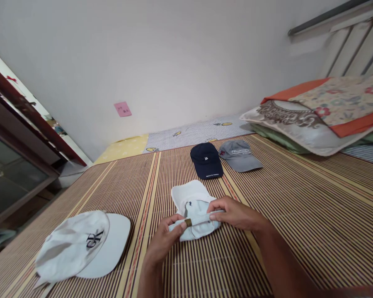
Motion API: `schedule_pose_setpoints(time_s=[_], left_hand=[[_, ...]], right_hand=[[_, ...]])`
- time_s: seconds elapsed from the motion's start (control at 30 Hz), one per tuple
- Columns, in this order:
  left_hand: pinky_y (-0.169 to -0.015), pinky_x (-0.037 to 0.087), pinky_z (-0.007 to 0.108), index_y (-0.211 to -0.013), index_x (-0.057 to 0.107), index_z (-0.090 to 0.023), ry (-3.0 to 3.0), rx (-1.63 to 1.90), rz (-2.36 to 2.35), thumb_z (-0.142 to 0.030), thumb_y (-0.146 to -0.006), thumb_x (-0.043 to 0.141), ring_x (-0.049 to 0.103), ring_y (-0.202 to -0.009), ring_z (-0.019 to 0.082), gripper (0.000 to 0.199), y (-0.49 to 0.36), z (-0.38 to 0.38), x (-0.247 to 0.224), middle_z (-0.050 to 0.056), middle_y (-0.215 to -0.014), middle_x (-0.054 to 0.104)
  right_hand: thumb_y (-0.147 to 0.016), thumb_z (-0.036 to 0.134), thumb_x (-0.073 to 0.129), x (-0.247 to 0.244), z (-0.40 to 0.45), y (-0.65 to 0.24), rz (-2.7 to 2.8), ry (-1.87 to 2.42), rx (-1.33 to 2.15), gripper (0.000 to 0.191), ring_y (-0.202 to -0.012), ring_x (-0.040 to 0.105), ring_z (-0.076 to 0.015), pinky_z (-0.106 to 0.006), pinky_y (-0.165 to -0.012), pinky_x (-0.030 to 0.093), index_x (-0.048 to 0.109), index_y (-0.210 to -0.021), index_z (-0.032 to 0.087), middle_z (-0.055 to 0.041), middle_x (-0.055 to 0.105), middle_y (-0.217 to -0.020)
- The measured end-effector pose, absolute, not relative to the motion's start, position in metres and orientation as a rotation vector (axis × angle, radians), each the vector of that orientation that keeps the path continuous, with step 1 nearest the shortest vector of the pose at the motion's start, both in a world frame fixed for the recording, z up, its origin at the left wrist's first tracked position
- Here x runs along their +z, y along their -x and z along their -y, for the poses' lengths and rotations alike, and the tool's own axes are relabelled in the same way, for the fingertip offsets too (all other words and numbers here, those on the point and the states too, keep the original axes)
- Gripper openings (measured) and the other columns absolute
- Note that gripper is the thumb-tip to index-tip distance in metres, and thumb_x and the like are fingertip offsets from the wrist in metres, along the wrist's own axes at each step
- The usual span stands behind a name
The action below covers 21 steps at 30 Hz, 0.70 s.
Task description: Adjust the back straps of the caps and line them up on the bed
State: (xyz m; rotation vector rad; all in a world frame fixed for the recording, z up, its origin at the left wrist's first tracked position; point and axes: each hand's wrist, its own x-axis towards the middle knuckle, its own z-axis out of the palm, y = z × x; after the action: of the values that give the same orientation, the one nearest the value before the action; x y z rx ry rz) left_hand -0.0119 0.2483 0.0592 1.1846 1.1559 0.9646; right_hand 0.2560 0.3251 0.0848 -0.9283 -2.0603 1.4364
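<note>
A pale cap (194, 192) lies in front of me on the striped mat, its brim toward the wall and its back strap toward me. My left hand (166, 236) pinches the left part of the strap, next to a brownish metal buckle (188, 222). The strap's right end is between the thumb and fingers of my right hand (231, 213). Beyond it are a navy cap (206, 159) and a grey cap (240, 155), side by side. A larger white cap (77, 244) with dark letters rests at the left.
The striped mat (298, 215) covers the bed. Pillows (292, 124) and a floral orange-edged cloth (345, 99) are at the right, below a slatted headboard (357, 45). A pink note (122, 109) is on the wall. A cabinet (15, 165) stands at the far left.
</note>
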Motion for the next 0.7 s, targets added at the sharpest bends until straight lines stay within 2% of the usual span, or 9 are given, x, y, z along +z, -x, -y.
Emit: schedule_pose_setpoints(time_s=[0.17, 0.37, 0.53, 0.7], left_hand=[[-0.063, 0.033, 0.023, -0.088, 0.069, -0.015, -1.16, 0.963, -1.118, -0.055, -0.083, 0.076, 0.044, -0.069, 0.012, 0.041, 0.01, -0.25, 0.06, 0.0, -0.077, 0.055], [-0.057, 0.03, 0.022, -0.082, 0.066, -0.016, -1.14, 0.993, -1.155, -0.06, -0.081, 0.076, 0.039, -0.061, 0.01, 0.046, 0.005, -0.25, 0.062, -0.003, -0.069, 0.05], [-0.059, 0.036, 0.023, -0.082, 0.068, -0.015, -1.095, 1.044, -1.208, -0.067, -0.075, 0.077, 0.042, -0.061, 0.011, 0.052, 0.0, -0.252, 0.063, -0.002, -0.068, 0.053], [-0.053, 0.033, 0.022, -0.081, 0.066, -0.016, -1.06, 1.081, -1.299, -0.076, -0.07, 0.074, 0.039, -0.058, 0.011, 0.061, -0.003, -0.255, 0.065, -0.002, -0.067, 0.054]], right_hand=[[-0.08, 0.033, 0.066, 0.085, -0.325, -0.256, 2.055, 0.925, 1.441, 0.019, -0.071, 0.058, -0.017, -0.027, -0.066, 0.04, 0.074, -0.085, 0.016, -0.0018, 0.067, -0.077], [-0.08, 0.03, 0.066, 0.085, -0.324, -0.256, 2.077, 0.947, 1.416, 0.018, -0.073, 0.059, -0.0175, -0.027, -0.067, 0.041, 0.074, -0.085, 0.016, -0.002, 0.068, -0.078], [-0.08, 0.033, 0.066, 0.086, -0.323, -0.254, 2.097, 0.951, 1.428, 0.02, -0.072, 0.06, -0.0179, -0.028, -0.066, 0.04, 0.075, -0.084, 0.015, -0.0023, 0.068, -0.076], [-0.069, 0.028, 0.076, 0.086, -0.321, -0.244, 2.043, 0.969, 1.5, 0.023, -0.079, 0.062, -0.019, -0.028, -0.07, 0.042, 0.075, -0.089, 0.017, -0.0011, 0.071, -0.084]])
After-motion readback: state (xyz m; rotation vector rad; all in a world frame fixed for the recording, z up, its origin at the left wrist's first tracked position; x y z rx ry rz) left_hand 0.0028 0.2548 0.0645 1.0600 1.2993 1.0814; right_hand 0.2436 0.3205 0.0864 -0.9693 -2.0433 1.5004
